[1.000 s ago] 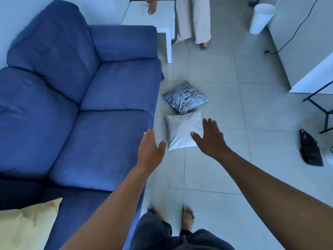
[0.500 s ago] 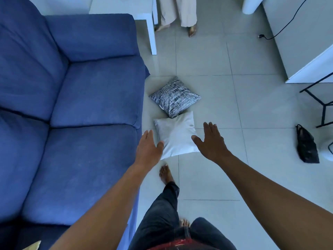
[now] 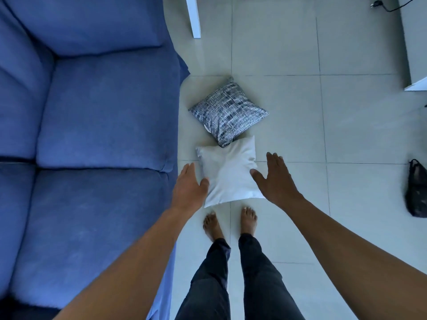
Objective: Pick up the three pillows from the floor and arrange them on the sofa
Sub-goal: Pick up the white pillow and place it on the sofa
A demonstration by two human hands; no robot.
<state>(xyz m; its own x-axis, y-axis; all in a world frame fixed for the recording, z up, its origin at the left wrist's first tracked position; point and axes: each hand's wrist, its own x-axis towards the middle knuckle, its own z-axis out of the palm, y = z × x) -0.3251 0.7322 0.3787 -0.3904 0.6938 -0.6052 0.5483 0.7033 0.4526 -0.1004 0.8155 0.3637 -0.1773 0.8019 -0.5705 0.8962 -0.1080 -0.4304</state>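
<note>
A plain white pillow lies on the tiled floor just beyond my bare feet. A dark blue-and-white patterned pillow lies right behind it, its near corner overlapping the white one. My left hand hovers at the white pillow's left edge, fingers spread and holding nothing. My right hand is at its right edge, also spread with nothing in it. The blue sofa fills the left side, its seat cushions bare. A third pillow is not in view.
A white table leg stands beyond the sofa's far end. A black bag lies on the floor at the right edge. White furniture and a cable sit at the top right.
I have stepped forward and looked down; both feet now stand together before the white pillow. Both hands have come down to the pillow's two sides. The yellow pillow on the sofa left the view.
</note>
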